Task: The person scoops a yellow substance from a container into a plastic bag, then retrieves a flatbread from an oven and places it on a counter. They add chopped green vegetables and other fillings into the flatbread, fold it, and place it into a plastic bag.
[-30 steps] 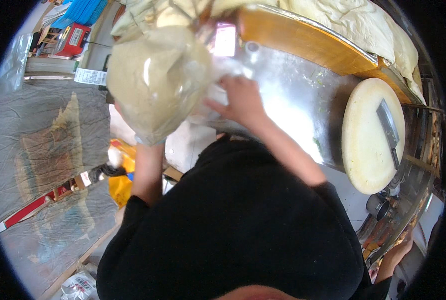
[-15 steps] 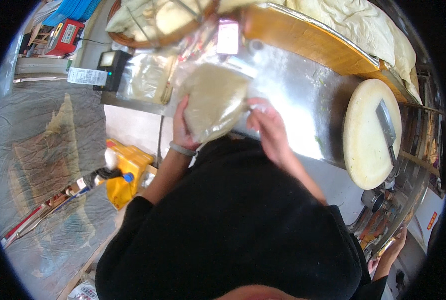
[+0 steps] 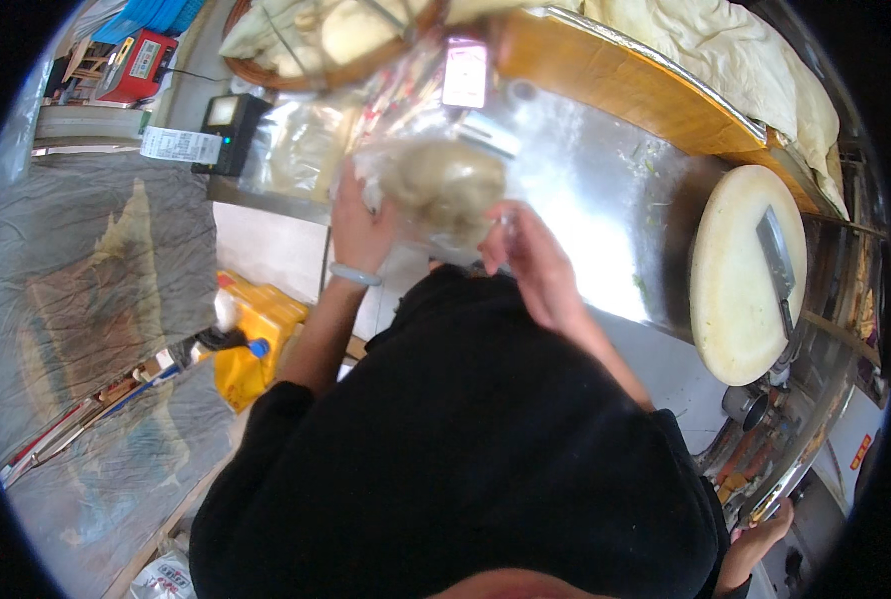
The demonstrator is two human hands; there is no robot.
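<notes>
A clear plastic bag [image 3: 443,190] with a tan-brown bundle inside is held up before me, smeared by motion. My left hand [image 3: 362,222], a pale bangle on its wrist, grips the bag's left side; some fingers are hidden by plastic. At its lower right edge my right hand [image 3: 533,255] pinches the bag between thumb and fingers. Just beyond lie a phone [image 3: 465,72] with a lit screen and a small white flat object [image 3: 488,136]. Left of the bag, a stack of clear bags [image 3: 300,150] rests on the metal counter [image 3: 605,190].
A cleaver [image 3: 777,262] lies on a round white chopping board [image 3: 740,299] at right. A black label printer [image 3: 234,130] and a cloth-lined basket [image 3: 330,75] stand at left. A yellow jug [image 3: 256,329] is below. Another person's hand [image 3: 755,544] holds a rail at lower right.
The bag was broad and flat; now it looks shorter and rounder. My left hand has turned, its back now showing. The other person's hand has shifted lower along the rail.
</notes>
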